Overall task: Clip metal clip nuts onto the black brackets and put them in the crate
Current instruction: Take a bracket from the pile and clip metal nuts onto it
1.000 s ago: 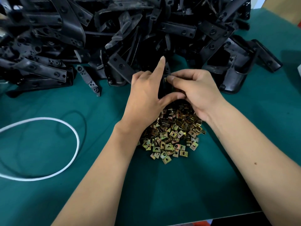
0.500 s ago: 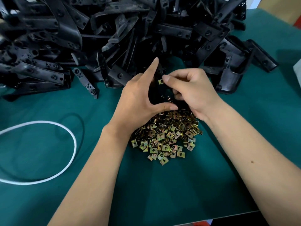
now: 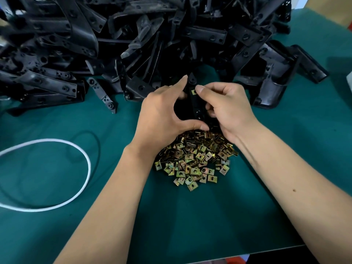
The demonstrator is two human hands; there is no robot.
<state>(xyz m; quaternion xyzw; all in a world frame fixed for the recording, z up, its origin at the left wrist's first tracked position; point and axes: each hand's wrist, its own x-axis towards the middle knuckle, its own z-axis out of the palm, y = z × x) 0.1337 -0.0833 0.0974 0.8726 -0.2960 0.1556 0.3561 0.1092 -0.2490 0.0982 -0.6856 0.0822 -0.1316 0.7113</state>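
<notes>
Black bracket (image 3: 197, 103) steadied in your left hand (image 3: 162, 117) so your right hand (image 3: 226, 105) can pinch, apparently, a clip nut (image 3: 194, 91) on.

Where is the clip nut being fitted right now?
Head view, centre: the clip nut sits near the bracket's top end, under the right hand's fingertip, with the left hand alongside.

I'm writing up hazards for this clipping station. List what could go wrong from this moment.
1. The clip nut is pinched at the right hand's fingertips against the bracket; it could slip off and drop into the loose nut heap.
2. The left hand grips the bracket just above that heap, so a wrist may scatter nuts.
3. The bracket pile leans close behind both hands and might slide onto them.
</notes>
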